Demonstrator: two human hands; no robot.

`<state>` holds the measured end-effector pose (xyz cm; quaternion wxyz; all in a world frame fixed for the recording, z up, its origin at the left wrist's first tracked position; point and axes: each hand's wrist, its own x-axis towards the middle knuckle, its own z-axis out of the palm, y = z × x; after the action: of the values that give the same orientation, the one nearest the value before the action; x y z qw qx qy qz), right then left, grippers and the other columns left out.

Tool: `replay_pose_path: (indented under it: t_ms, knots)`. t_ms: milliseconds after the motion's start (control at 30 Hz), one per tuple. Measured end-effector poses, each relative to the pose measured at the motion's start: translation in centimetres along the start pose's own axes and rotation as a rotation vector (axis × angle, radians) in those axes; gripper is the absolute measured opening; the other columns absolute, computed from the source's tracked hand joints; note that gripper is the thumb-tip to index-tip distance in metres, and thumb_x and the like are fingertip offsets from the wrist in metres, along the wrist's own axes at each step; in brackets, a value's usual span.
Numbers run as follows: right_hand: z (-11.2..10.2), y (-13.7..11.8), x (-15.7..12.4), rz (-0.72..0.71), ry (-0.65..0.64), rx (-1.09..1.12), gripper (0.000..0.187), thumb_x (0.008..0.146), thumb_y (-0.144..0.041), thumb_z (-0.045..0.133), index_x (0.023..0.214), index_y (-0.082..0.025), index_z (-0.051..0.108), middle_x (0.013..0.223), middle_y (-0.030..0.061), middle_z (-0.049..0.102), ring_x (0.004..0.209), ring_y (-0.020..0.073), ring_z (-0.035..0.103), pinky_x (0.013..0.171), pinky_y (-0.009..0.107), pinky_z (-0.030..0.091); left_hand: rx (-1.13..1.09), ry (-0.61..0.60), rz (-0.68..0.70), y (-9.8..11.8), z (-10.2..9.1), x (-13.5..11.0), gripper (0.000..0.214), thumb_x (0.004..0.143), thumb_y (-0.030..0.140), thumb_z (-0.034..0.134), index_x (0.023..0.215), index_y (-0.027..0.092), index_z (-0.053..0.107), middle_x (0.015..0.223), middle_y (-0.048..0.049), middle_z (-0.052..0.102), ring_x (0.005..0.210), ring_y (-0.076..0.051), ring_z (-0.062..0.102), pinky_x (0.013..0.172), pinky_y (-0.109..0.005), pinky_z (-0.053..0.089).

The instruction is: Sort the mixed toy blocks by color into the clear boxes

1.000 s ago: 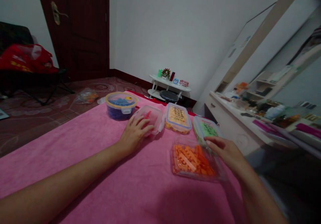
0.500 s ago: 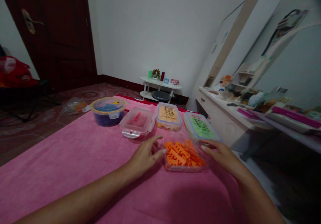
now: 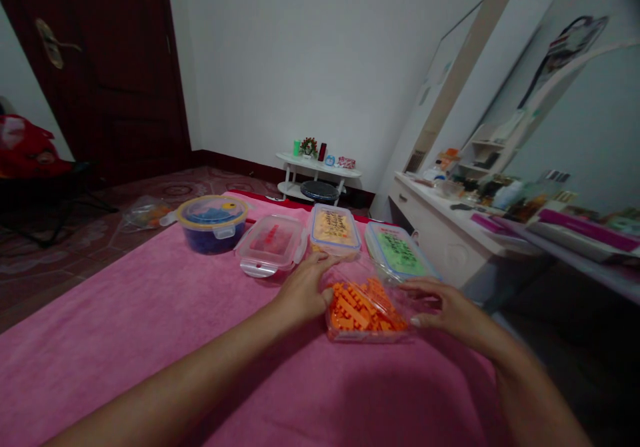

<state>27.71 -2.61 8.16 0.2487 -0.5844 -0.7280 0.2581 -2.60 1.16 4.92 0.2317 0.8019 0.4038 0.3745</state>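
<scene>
A clear plastic box of orange bricks [image 3: 363,308] lies on the pink cloth [image 3: 150,313] in front of me. My left hand [image 3: 304,289] grips its left side, fingers curled over the rim. My right hand [image 3: 443,309] holds the right side, thumb and fingers closed on the edge. Behind it stand a lidded box with red pieces [image 3: 273,245], one with yellow pieces [image 3: 334,227] and one with green pieces [image 3: 399,250]. A round tub of blue pieces [image 3: 213,221] stands at the far left of the row.
The cloth's right edge drops off beside a white dresser [image 3: 450,233] crowded with small items. A low white shelf [image 3: 320,173] and a dark stool stand by the far wall. A dark door [image 3: 100,73] and a plastic bag [image 3: 145,212] on the floor are at left.
My left hand left the box with red pieces and came across to the orange box, closing on its left side. My right hand closed on the right side.
</scene>
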Motion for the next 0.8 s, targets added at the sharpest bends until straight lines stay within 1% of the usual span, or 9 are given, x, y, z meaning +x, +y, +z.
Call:
replay_pose_path:
  t_ms: [100,167,267,367,433,500,633,700,800]
  knots:
    - [0.2,-0.3,0.4,0.000,0.120,-0.053,0.035,0.060,-0.025,0.074,0.095,-0.021,0.074,0.100,0.0093,0.066,0.084,0.0215,0.062,0.072,0.034,0.052,-0.025,0.041,-0.020,-0.6,0.6,0.4,0.054,0.068,0.007,0.056,0.121,0.017,0.058,0.123,-0.0099,0.056,0.113,-0.022,0.053,0.099,-0.037,0.043]
    - [0.2,-0.8,0.6,-0.055,0.180,-0.065,0.027,0.063,-0.025,0.071,0.090,-0.022,0.075,0.093,0.0075,0.066,0.079,0.0199,0.062,0.067,0.031,0.051,-0.007,0.088,-0.015,-0.8,0.8,0.6,0.047,0.069,0.007,0.056,0.116,0.014,0.062,0.118,-0.0104,0.059,0.109,-0.022,0.055,0.096,-0.037,0.045]
    - [0.0,-2.0,0.5,-0.189,0.298,-0.055,0.020,0.071,-0.029,0.068,0.088,-0.023,0.075,0.094,0.0062,0.065,0.086,0.0197,0.061,0.071,0.029,0.050,0.045,0.133,0.024,-0.7,0.5,1.0,0.032,0.075,0.009,0.054,0.103,0.015,0.068,0.107,-0.0096,0.063,0.102,-0.020,0.058,0.094,-0.036,0.045]
    - [-0.1,-3.5,0.0,-0.299,0.548,-0.050,0.013,0.077,-0.030,0.065,0.085,-0.023,0.073,0.091,0.0042,0.065,0.089,0.0182,0.060,0.075,0.028,0.048,0.051,0.195,0.101,0.1,-0.5,1.3,0.022,0.080,0.017,0.056,0.096,0.018,0.071,0.102,-0.0078,0.065,0.100,-0.020,0.058,0.091,-0.036,0.045]
    - [-0.1,-4.6,-0.5,-0.288,0.724,-0.024,0.010,0.077,-0.031,0.066,0.081,-0.023,0.071,0.086,0.0026,0.065,0.082,0.0163,0.061,0.071,0.026,0.048,-0.007,0.257,0.138,1.0,-1.3,1.4,0.018,0.081,0.023,0.059,0.093,0.020,0.071,0.099,-0.0067,0.066,0.100,-0.021,0.058,0.091,-0.037,0.044]
    - [0.0,-5.6,-1.0,-0.206,0.801,0.018,0.011,0.077,-0.032,0.066,0.078,-0.022,0.069,0.076,0.0009,0.065,0.068,0.0137,0.060,0.062,0.024,0.047,-0.141,0.296,0.105,1.8,-2.1,1.4,0.014,0.080,0.026,0.060,0.086,0.019,0.071,0.091,-0.0053,0.068,0.091,-0.019,0.060,0.085,-0.033,0.046]
    - [0.0,-6.8,-1.5,-0.041,0.699,0.135,0.020,0.075,-0.038,0.067,0.069,-0.018,0.066,0.052,-0.0020,0.055,0.046,0.0095,0.049,0.046,0.021,0.040,-0.585,0.240,-0.213,2.9,-3.0,1.3,0.022,0.074,0.035,0.066,0.078,0.014,0.066,0.067,-0.0019,0.065,0.056,-0.011,0.056,0.053,-0.022,0.045]
    - [-0.1,-7.1,-1.5,0.007,0.616,0.224,0.023,0.073,-0.040,0.068,0.078,-0.017,0.067,0.050,-0.0022,0.054,0.042,0.0089,0.046,0.042,0.021,0.038,-0.760,0.201,-0.332,2.9,-3.2,1.2,0.030,0.068,0.039,0.071,0.081,0.012,0.064,0.063,-0.0006,0.063,0.048,-0.008,0.052,0.046,-0.019,0.042]
    - [-0.2,-7.3,-1.5,0.033,0.512,0.290,0.036,0.070,-0.042,0.070,0.094,-0.015,0.066,0.052,-0.0018,0.056,0.042,0.0090,0.046,0.040,0.021,0.038,-0.840,0.167,-0.368,2.6,-3.5,1.0,0.035,0.066,0.042,0.073,0.081,0.011,0.064,0.064,-0.0008,0.063,0.047,-0.006,0.050,0.046,-0.018,0.042]
